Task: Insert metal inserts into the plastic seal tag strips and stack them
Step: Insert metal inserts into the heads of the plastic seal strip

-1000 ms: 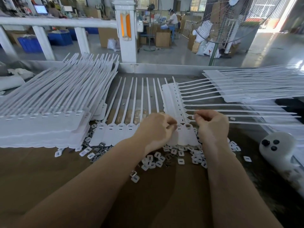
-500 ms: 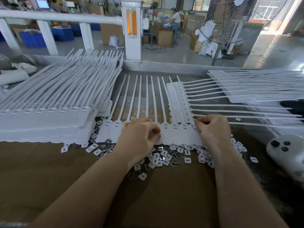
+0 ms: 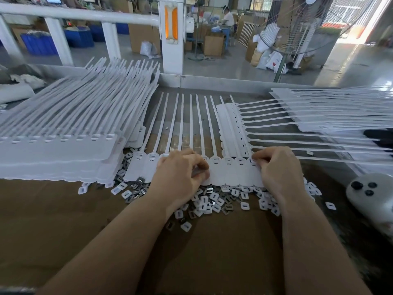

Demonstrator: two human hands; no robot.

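Note:
A white plastic seal tag strip point(image 3: 230, 174) lies flat in front of me, its heads towards me and its thin tails pointing away. My left hand point(image 3: 180, 173) lies over the middle heads with fingers curled, thumb and fingertips pinching at one head; whether an insert is between them is hidden. At the strip's right end my right hand point(image 3: 278, 169) pinches the last head. Loose metal and white inserts point(image 3: 212, 202) are scattered on the brown table just under the strip's near edge. A tall stack of strips point(image 3: 53, 152) stands at the left.
A second strip point(image 3: 232, 128) lies crosswise behind my right hand, tails running right. Another stack of strips point(image 3: 319, 111) sits at the far right. A white object with black buttons point(image 3: 370, 194) rests at the right edge. A metal rail point(image 3: 212, 81) bounds the table's far side.
My left hand has slid left along the row of tag heads. My right hand has stayed at the strip's right end.

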